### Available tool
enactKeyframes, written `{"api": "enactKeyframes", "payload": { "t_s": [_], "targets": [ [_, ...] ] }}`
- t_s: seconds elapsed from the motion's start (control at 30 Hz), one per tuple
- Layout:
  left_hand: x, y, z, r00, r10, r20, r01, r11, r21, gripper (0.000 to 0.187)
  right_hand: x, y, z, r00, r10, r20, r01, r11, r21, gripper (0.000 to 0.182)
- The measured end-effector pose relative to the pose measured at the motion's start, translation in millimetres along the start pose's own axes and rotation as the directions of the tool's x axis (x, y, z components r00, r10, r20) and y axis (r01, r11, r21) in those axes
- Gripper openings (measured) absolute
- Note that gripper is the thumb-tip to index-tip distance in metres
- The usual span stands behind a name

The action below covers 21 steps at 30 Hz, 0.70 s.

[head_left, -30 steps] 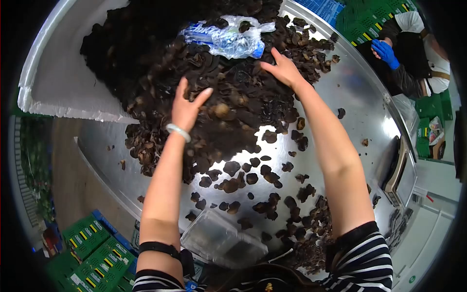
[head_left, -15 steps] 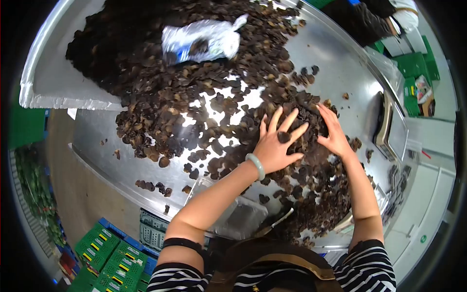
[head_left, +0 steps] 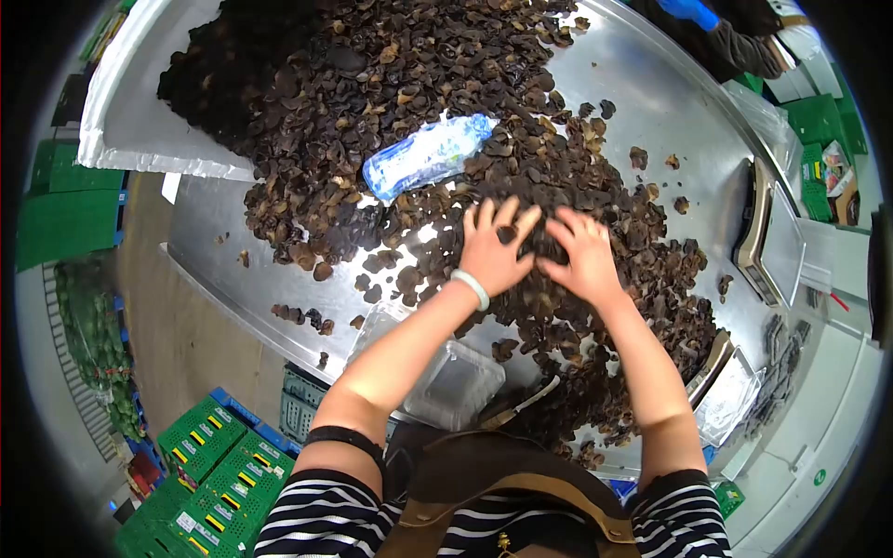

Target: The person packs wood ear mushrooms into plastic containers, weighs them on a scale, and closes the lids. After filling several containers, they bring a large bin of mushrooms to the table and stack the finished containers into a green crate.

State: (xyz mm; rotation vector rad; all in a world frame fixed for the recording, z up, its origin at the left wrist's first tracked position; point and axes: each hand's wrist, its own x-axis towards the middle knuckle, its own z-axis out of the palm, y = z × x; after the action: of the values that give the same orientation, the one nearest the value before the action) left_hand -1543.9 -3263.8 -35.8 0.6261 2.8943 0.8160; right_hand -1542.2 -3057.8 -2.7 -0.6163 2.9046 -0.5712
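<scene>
Dark brown, curled wood ear mushrooms (head_left: 400, 88) cover much of the metal table in a loose heap. My left hand (head_left: 498, 256), with a pale bangle at the wrist, lies on them with its fingers spread. One dark piece shows between two of its fingers. Close beside it, my right hand (head_left: 584, 259) rests on the same mushrooms, fingers apart and slightly blurred, gripping nothing that I can see. Beyond both hands a crumpled clear and blue plastic bag (head_left: 428, 156) lies on top of the heap.
Clear plastic tubs (head_left: 456, 383) and a pale-handled tool (head_left: 538, 398) sit at the near edge. A weighing scale (head_left: 774, 232) stands at right. A white foam box (head_left: 126, 158) lies tipped at left. Green crates (head_left: 209, 432) stack below. Another person's blue glove (head_left: 688, 11) shows far right.
Both hands have drawn closer together, the right one shifting left over the mushrooms. The plastic bag now lies nearer my hands and is turned differently. The camera view has shifted a little.
</scene>
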Motion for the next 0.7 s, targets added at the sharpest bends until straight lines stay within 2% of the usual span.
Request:
{"api": "enactKeyframes", "payload": {
  "t_s": [0.1, 0.13, 0.17, 0.23, 0.27, 0.3, 0.33, 0.37, 0.4, 0.43, 0.5, 0.57, 0.6, 0.63, 0.7],
  "targets": [
    [-26.7, 16.0, -1.7, 0.958, 0.185, 0.22, -0.175, 0.983, -0.065, 0.077, -48.0, 4.1, -16.3, 0.99, -0.08, 0.113, 0.077, 0.997, 0.026, 0.054],
    [-31.0, 21.1, -11.6, 0.908, 0.262, 0.328, -0.252, 0.965, -0.073, 0.078, -62.2, 5.2, -21.0, 0.989, -0.067, 0.129, 0.07, 0.997, -0.023, 0.053],
    [-31.3, 23.9, -24.9, 0.837, 0.307, 0.453, -0.287, 0.951, -0.113, 0.067, -73.8, 7.5, -24.3, 0.988, -0.053, 0.148, 0.064, 0.996, -0.069, 0.052],
    [-22.0, 12.6, -47.0, 0.783, 0.412, 0.466, -0.291, 0.905, -0.312, 0.048, -92.1, 18.0, -29.6, 0.981, 0.061, 0.185, -0.036, 0.99, -0.133, 0.05],
    [-5.5, 6.2, -65.7, 0.861, 0.368, 0.35, -0.155, 0.846, -0.51, 0.027, -98.8, 19.8, -30.8, 0.981, 0.142, 0.13, -0.126, 0.984, -0.128, 0.049],
    [7.8, -0.7, -85.1, 0.902, 0.187, 0.388, 0.027, 0.875, -0.483, 0.019, -104.5, 22.7, -32.6, 0.971, 0.23, 0.072, -0.22, 0.968, -0.123, 0.048],
    [16.6, -8.0, -98.3, 0.969, 0.057, 0.238, 0.039, 0.924, -0.38, 0.017, -105.0, 18.8, -32.6, 0.948, 0.318, -0.028, -0.319, 0.948, -0.023, 0.047],
    [25.9, -20.8, -105.2, 0.994, 0.101, -0.043, -0.104, 0.99, -0.092, 0.02, -105.6, 13.5, -33.3, 0.921, 0.377, -0.096, -0.374, 0.926, 0.046, 0.048],
    [34.5, -33.0, -107.4, 0.986, -0.084, -0.141, 0.087, 0.996, 0.018, 0.023, -104.1, 9.1, -32.9, 0.925, 0.356, -0.137, -0.353, 0.935, 0.047, 0.05],
    [41.9, -52.4, -109.1, 0.97, -0.088, -0.227, 0.114, 0.988, 0.104, 0.023, -102.2, 3.2, -31.1, 0.926, 0.332, -0.179, -0.328, 0.943, 0.049, 0.053],
    [53.7, -85.6, -107.0, 0.924, 0.069, -0.375, 0.041, 0.96, 0.278, 0.038, -95.0, -17.9, -22.0, 0.938, 0.312, -0.153, -0.299, 0.949, 0.099, 0.059],
    [58.2, -79.7, -111.8, 0.939, 0.035, -0.343, 0.126, 0.891, 0.437, 0.065, -92.1, -44.8, -10.8, 0.983, 0.182, -0.029, -0.176, 0.974, 0.141, 0.063],
    [57.7, -96.4, -103.4, 0.973, -0.058, -0.222, 0.152, 0.888, 0.433, 0.088, -93.0, -56.6, 0.2, 0.998, 0.036, 0.049, -0.04, 0.996, 0.084, 0.063],
    [58.7, -116.7, -93.0, 0.981, -0.15, -0.126, 0.182, 0.937, 0.299, 0.089, -96.7, -63.4, 13.4, 0.984, -0.111, 0.136, 0.106, 0.994, 0.039, 0.063],
    [60.2, -132.2, -91.0, 0.974, -0.225, -0.03, 0.223, 0.926, 0.305, 0.085, -99.3, -51.7, 31.3, 0.942, -0.297, 0.159, 0.319, 0.938, -0.136, 0.064]
  ]
}}
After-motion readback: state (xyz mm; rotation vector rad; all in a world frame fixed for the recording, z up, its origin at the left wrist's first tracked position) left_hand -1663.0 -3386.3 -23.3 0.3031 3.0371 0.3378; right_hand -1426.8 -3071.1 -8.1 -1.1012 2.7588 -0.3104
